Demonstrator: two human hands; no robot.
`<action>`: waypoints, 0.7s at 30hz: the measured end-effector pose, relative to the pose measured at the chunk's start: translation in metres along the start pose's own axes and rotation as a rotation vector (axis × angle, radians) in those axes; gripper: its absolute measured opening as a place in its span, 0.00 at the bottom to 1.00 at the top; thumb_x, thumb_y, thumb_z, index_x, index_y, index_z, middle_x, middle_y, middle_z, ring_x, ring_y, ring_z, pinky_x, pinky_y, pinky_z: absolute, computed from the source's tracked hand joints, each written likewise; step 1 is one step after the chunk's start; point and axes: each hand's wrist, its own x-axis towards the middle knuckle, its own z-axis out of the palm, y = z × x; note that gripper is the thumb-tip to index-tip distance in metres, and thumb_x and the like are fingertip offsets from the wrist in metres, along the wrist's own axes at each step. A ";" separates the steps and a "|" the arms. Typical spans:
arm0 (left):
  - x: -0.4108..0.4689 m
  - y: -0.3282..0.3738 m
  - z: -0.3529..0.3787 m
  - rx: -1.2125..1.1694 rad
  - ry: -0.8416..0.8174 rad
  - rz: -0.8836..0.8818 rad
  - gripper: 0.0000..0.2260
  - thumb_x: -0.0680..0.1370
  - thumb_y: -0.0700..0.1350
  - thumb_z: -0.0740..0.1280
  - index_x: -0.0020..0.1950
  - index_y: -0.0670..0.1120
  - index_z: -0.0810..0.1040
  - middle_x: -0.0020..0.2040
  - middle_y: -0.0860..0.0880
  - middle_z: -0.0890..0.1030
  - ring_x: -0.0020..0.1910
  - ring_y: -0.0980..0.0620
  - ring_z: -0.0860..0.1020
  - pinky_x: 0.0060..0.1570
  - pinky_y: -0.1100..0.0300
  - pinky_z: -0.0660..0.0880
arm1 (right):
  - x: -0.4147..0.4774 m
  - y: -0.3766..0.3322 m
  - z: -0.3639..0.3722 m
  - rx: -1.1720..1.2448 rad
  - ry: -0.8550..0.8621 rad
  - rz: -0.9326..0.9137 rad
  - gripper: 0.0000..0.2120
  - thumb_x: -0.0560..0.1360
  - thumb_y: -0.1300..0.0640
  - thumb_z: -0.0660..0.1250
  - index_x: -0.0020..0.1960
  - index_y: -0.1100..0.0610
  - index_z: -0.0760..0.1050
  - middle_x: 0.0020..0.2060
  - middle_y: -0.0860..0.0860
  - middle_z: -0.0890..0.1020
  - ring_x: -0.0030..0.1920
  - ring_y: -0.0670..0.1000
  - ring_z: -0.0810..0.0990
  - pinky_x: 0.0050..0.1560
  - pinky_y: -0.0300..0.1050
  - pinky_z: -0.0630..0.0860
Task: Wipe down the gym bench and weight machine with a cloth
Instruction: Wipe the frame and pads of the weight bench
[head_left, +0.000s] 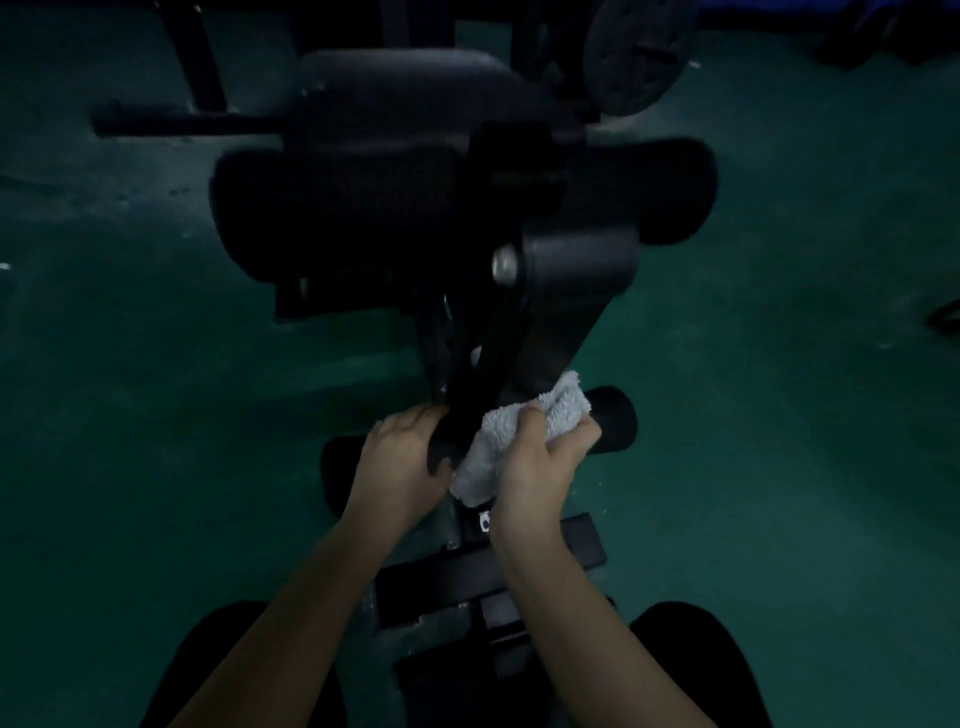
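Note:
A black weight machine (395, 171) with padded rollers fills the middle of the dim view. Its lower foam roller (615, 423) runs crosswise near my hands. A grey-white terry cloth (498, 452) is wrapped over that roller just right of the black upright arm (483, 364). My right hand (540, 462) is closed over the cloth, pressing it on the roller. Left of the upright arm, my left hand (400, 462) grips the roller's left half. The bench's black frame (467, 571) lies below, between my knees.
Dark green floor (156, 415) surrounds the machine on both sides. A weight plate (639, 52) hangs at the back right. A black bar (176, 124) sticks out at the back left. My dark-clad knees (691, 654) frame the bottom.

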 end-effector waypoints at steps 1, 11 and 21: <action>-0.003 0.015 -0.020 -0.025 0.006 -0.019 0.24 0.71 0.39 0.66 0.67 0.44 0.70 0.65 0.45 0.75 0.63 0.42 0.72 0.63 0.49 0.68 | -0.006 -0.022 0.001 -0.004 -0.004 -0.014 0.11 0.77 0.60 0.60 0.56 0.54 0.62 0.59 0.58 0.70 0.56 0.56 0.74 0.59 0.54 0.74; -0.034 0.123 -0.178 -0.199 0.113 -0.046 0.20 0.73 0.35 0.65 0.65 0.43 0.72 0.61 0.45 0.77 0.59 0.47 0.74 0.57 0.63 0.68 | -0.052 -0.194 -0.008 -0.336 -0.121 -0.660 0.19 0.72 0.63 0.64 0.62 0.62 0.69 0.57 0.52 0.70 0.57 0.39 0.69 0.57 0.28 0.67; -0.082 0.184 -0.291 -0.257 0.061 -0.251 0.15 0.77 0.38 0.61 0.65 0.45 0.72 0.61 0.46 0.76 0.56 0.51 0.75 0.44 0.69 0.65 | -0.058 -0.248 -0.024 -1.230 -0.820 -0.432 0.13 0.71 0.71 0.63 0.55 0.63 0.77 0.49 0.60 0.81 0.52 0.59 0.79 0.45 0.46 0.74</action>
